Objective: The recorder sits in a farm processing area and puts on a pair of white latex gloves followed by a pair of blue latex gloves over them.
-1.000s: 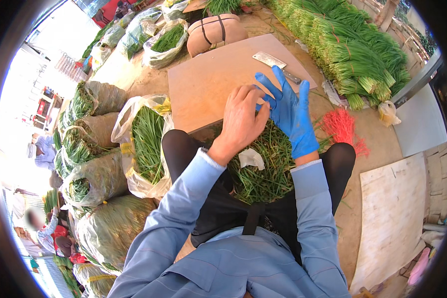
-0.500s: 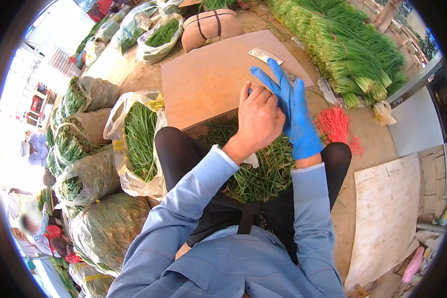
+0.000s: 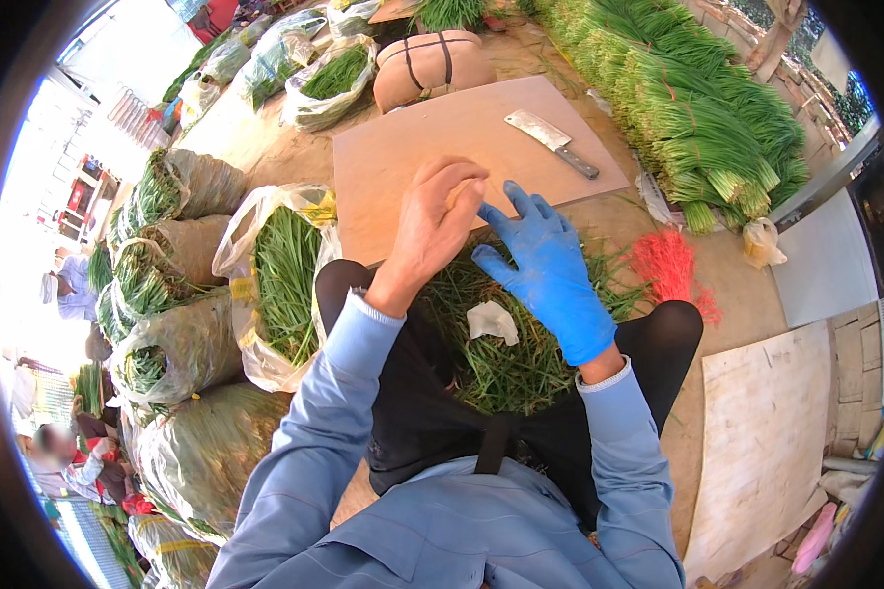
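Observation:
My bare left hand (image 3: 430,226) hovers over the near edge of a brown board (image 3: 413,137), its fingers loosely bent, with a gap between them and the thumb. Nothing shows in it. Beside it my right hand (image 3: 550,270), in a blue glove, spreads its fingers close to the left fingertips. Both hands are above a heap of cut green leaves (image 3: 516,368) between my knees. A crumpled white scrap (image 3: 492,322) lies on that heap. A cleaver (image 3: 550,140) with a dark handle rests on the board's far right part.
Bundled green stalks (image 3: 697,128) are piled at the far right. Red ties (image 3: 664,265) lie by my right knee. To my left stand an open bag of greens (image 3: 287,280) and several stuffed bags (image 3: 182,348). A strapped brown bundle (image 3: 434,71) sits beyond the board.
My left hand has come off the blue glove and moved left. The gloved hand has dropped nearer, fingers now spread. The cleaver and the white scrap show more fully.

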Action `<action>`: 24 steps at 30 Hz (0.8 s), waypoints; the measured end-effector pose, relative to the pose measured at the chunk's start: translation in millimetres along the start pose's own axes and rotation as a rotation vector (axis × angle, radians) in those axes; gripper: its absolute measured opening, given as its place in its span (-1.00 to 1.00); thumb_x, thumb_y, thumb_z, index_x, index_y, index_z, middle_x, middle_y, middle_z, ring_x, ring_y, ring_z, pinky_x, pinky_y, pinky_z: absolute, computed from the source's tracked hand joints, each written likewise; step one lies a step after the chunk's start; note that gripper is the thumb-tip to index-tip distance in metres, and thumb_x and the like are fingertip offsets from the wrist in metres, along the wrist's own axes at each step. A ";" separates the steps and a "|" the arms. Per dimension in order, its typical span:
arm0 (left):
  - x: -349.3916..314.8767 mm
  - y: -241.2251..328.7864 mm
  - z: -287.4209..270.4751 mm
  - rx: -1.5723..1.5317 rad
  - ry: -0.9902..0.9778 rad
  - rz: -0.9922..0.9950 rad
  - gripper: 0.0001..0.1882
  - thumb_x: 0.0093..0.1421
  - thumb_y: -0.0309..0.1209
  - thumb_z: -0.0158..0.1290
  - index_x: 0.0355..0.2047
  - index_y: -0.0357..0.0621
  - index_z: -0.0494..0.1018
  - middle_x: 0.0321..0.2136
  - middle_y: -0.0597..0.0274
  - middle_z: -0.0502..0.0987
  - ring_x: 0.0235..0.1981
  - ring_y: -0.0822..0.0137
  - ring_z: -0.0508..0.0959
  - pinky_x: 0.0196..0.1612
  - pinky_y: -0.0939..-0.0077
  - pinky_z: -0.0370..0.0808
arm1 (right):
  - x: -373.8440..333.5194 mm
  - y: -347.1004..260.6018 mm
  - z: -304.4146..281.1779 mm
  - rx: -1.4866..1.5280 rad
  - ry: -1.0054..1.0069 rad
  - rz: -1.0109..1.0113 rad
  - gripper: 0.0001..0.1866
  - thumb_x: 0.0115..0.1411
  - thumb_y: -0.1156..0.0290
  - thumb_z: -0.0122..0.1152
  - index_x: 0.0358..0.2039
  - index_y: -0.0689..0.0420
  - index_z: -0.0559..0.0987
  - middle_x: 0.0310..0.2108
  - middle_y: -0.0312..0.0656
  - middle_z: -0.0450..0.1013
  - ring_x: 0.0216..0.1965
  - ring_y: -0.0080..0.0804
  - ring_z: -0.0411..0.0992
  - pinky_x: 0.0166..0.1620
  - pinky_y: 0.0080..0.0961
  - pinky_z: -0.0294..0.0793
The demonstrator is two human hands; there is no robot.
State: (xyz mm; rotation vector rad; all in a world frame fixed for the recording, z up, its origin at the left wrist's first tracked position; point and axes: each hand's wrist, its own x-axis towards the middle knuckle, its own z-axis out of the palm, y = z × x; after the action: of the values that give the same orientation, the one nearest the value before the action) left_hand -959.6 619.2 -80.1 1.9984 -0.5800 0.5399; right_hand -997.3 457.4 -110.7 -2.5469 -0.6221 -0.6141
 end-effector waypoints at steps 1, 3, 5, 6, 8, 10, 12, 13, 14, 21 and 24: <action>6.5 -0.5 -0.5 0.046 -0.132 0.063 -0.83 0.21 -0.50 0.00 -0.26 -0.36 0.52 -0.27 0.04 0.53 -0.18 0.19 0.52 -0.11 0.39 0.44 | -0.8 -0.2 0.9 0.000 -0.001 0.005 -0.49 0.10 0.03 0.20 0.06 -0.11 0.49 0.13 0.05 0.29 0.05 0.07 0.34 0.03 -0.04 0.32; 7.8 -8.5 6.5 0.068 -0.176 0.145 -0.81 0.23 -0.45 0.00 -0.37 -0.35 0.51 -0.41 -0.01 0.52 -0.31 0.09 0.53 -0.23 0.30 0.44 | 1.8 -3.8 1.7 -0.126 -0.088 0.012 -0.50 0.07 0.06 0.23 0.03 -0.10 0.51 0.17 0.03 0.25 0.12 0.11 0.27 0.06 0.04 0.27; 1.2 -10.1 13.7 0.292 -0.495 0.180 -0.73 0.25 -0.39 -0.01 -0.54 -0.33 0.46 -0.57 -0.05 0.46 -0.44 -0.01 0.47 -0.34 0.18 0.40 | -1.5 -2.1 18.1 -0.131 -0.045 0.049 -0.51 0.07 0.06 0.21 0.02 -0.10 0.51 0.18 0.00 0.25 0.15 0.09 0.24 0.07 0.05 0.25; -7.5 -6.2 22.9 0.148 -0.435 0.103 -0.66 0.24 -0.37 -0.02 -0.65 -0.29 0.38 -0.65 -0.08 0.39 -0.51 -0.09 0.40 -0.39 0.10 0.34 | -4.0 0.4 25.9 -0.139 -0.002 0.085 -0.53 0.08 0.07 0.19 0.01 -0.10 0.51 0.19 -0.03 0.24 0.19 0.06 0.20 0.09 0.06 0.23; -20.4 1.8 32.3 0.169 -0.392 0.107 -0.66 0.23 -0.37 -0.03 -0.65 -0.30 0.37 -0.65 -0.08 0.39 -0.51 -0.09 0.40 -0.38 0.10 0.34 | -8.6 5.9 34.7 -0.160 -0.045 0.083 -0.54 0.09 0.06 0.16 0.01 -0.08 0.51 0.20 -0.06 0.24 0.21 0.03 0.17 0.11 0.07 0.21; -27.9 13.0 37.4 0.202 -0.306 0.098 -0.70 0.22 -0.37 -0.04 -0.59 -0.32 0.40 -0.62 -0.10 0.39 -0.49 -0.10 0.41 -0.38 0.09 0.33 | -14.4 11.4 35.1 -0.179 -0.090 0.086 -0.54 0.11 0.05 0.12 0.00 -0.07 0.52 0.21 -0.10 0.24 0.24 0.00 0.14 0.13 0.07 0.19; -31.3 11.9 39.2 0.214 -0.329 0.139 -0.71 0.23 -0.37 -0.04 -0.57 -0.32 0.41 -0.61 -0.09 0.41 -0.49 -0.11 0.41 -0.38 0.08 0.34 | -17.5 13.5 33.2 -0.244 -0.155 0.048 -0.55 0.14 0.09 0.09 0.02 -0.04 0.48 0.24 -0.21 0.21 0.23 0.00 0.14 0.16 -0.02 0.15; -32.6 10.9 39.3 0.227 -0.339 0.181 -0.72 0.23 -0.36 -0.04 -0.54 -0.33 0.42 -0.59 -0.08 0.42 -0.48 -0.12 0.41 -0.38 0.07 0.34 | -16.9 12.1 33.4 -0.238 -0.155 0.062 -0.55 0.14 0.09 0.09 0.02 -0.04 0.48 0.24 -0.21 0.21 0.23 0.00 0.14 0.16 -0.02 0.15; -35.1 4.6 36.9 0.232 -0.349 0.185 -0.72 0.23 -0.36 -0.04 -0.54 -0.33 0.42 -0.59 -0.08 0.42 -0.48 -0.12 0.41 -0.38 0.07 0.34 | -10.7 6.3 33.9 -0.273 -0.373 0.130 -0.56 0.18 0.09 0.02 0.03 -0.03 0.49 0.18 -0.16 0.29 0.22 -0.01 0.19 0.18 0.08 0.10; -18.9 -7.7 37.3 0.253 -0.212 0.114 -0.76 0.14 -0.35 0.10 -0.40 -0.35 0.50 -0.40 -0.09 0.51 -0.31 -0.08 0.50 -0.21 0.14 0.43 | -17.0 3.8 36.6 -0.411 -0.596 0.187 -0.58 0.28 0.16 -0.14 0.08 -0.04 0.47 0.08 -0.06 0.39 0.19 0.05 0.25 0.17 0.33 -0.01; -13.6 -24.1 46.4 0.076 -0.548 0.134 -0.77 0.20 -0.35 0.08 -0.38 -0.34 0.50 -0.42 -0.05 0.50 -0.39 0.06 0.51 -0.30 0.29 0.44 | -24.6 6.6 54.6 -0.445 -0.450 0.106 -0.56 0.30 0.16 -0.17 0.14 -0.04 0.41 0.16 -0.05 0.33 0.23 0.10 0.18 0.17 0.41 -0.06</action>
State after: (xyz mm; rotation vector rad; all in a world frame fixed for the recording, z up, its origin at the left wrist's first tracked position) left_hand -949.6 591.2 -125.2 2.1955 -1.0434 0.0818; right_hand -996.7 472.2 -169.1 -3.1513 -0.5328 -0.1435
